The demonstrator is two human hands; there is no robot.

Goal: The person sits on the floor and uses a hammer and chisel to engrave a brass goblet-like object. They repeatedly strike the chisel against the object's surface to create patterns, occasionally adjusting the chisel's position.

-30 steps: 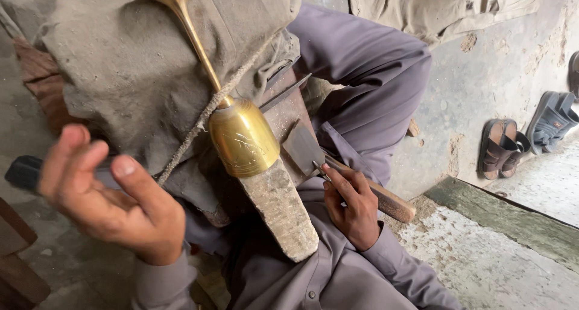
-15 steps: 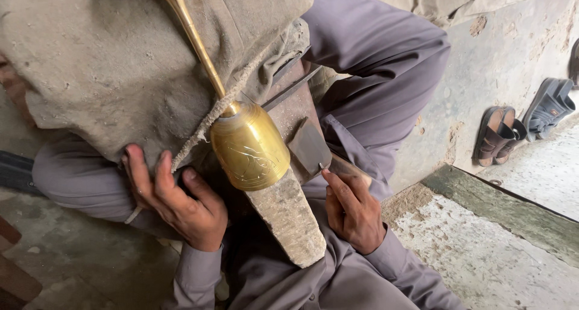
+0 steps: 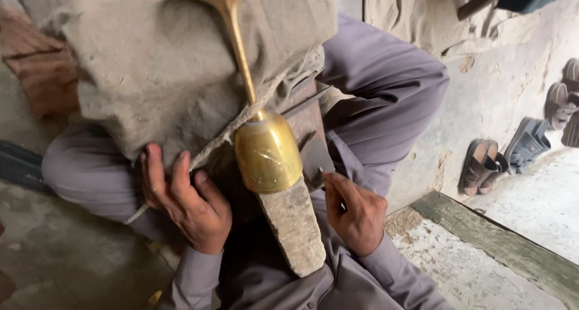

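Note:
A shiny brass vessel (image 3: 266, 152) with a long thin neck (image 3: 238, 44) is fitted over the end of a rough stone-coloured stake (image 3: 294, 225) between my knees. My left hand (image 3: 188, 201) presses on the coarse grey sackcloth (image 3: 163, 63) draped over the work, just left of the brass body. In my right hand (image 3: 354, 212), to the right of the vessel, is a small hammer whose flat metal head (image 3: 315, 158) lies close beside the brass. I sit cross-legged in grey-purple clothes (image 3: 386, 87).
Several sandals (image 3: 482, 165) lie by the pale wall (image 3: 500, 81) at right. A stone step edge (image 3: 482, 237) runs along the lower right. A reddish brick (image 3: 36, 75) and a dark object (image 3: 18, 165) are at far left.
My left hand came in from the open air at left and settled on the sackcloth beside the brass vessel. The right hand stayed on the hammer.

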